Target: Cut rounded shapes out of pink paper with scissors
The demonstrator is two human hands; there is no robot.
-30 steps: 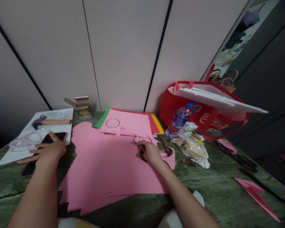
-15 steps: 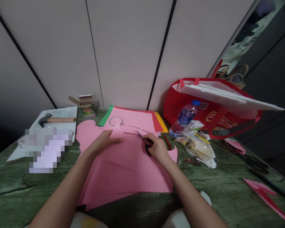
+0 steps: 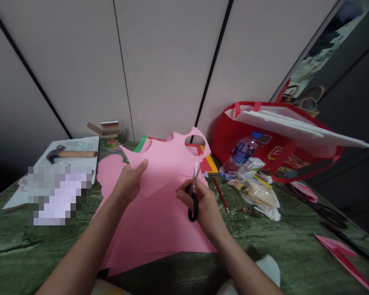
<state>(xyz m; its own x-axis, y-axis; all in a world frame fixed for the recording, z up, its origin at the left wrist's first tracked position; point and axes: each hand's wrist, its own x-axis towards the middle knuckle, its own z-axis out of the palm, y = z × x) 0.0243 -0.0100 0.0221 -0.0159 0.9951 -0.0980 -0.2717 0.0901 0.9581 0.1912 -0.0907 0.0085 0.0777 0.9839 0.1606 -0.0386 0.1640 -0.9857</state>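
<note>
My left hand (image 3: 129, 180) pinches the left side of a pink paper sheet (image 3: 162, 164), thumb on top. The sheet is lifted and tilted, its far edge scalloped by round cut-outs, with a ring-like loop at the upper right. In my right hand (image 3: 203, 200) is a pair of scissors (image 3: 194, 192) with black handles, its blades pointing up by the sheet's right edge. Whether the blades touch the paper I cannot tell. More pink paper (image 3: 153, 233) lies beneath on the table, and a wavy-edged pink piece (image 3: 109, 172) lies to the left.
A red pencil (image 3: 220, 194) lies right of the paper. Beyond it are a water bottle (image 3: 241, 153), a plastic packet (image 3: 258, 192) and a red bag (image 3: 283, 143). On the left, a hammer (image 3: 76, 154) rests on a white board (image 3: 15, 196); a small opened box (image 3: 111, 135) stands behind.
The pink sheet has been raised off the pile, showing its scalloped far edge. My left hand has gone from resting flat to gripping it. The scissors have swung more upright, and the pencil is uncovered.
</note>
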